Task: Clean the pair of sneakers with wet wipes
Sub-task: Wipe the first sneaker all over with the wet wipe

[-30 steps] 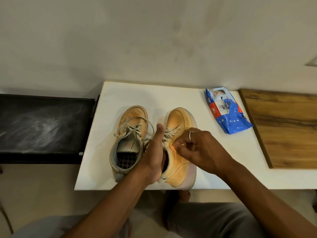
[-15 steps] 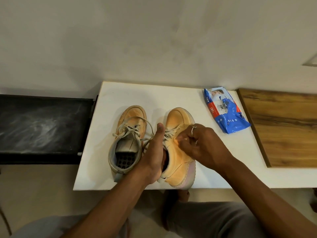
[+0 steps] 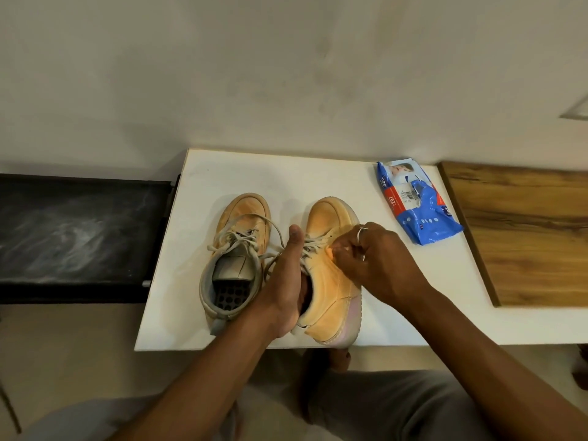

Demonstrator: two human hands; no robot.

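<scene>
Two tan sneakers stand side by side on a white table [image 3: 254,173], toes pointing away from me. The left sneaker [image 3: 245,218] stands free with its laces loose. My left hand [image 3: 283,281] grips the right sneaker [image 3: 327,218] at its opening, fingers inside and thumb up along the laces. My right hand [image 3: 375,259], wearing rings, has its fingers bunched against that sneaker's outer side beside the laces. It pinches a small pale wad, the wet wipe [image 3: 343,248], which the fingers mostly hide.
A blue pack of wet wipes [image 3: 423,218] lies at the table's back right. A wooden board [image 3: 525,233] adjoins the table on the right and a black surface [image 3: 79,233] on the left. A wall runs behind. My knees sit below the table's near edge.
My right hand has slid a little forward along the right sneaker's side, from mid-shoe toward the laces. My left hand and both sneakers have stayed put.
</scene>
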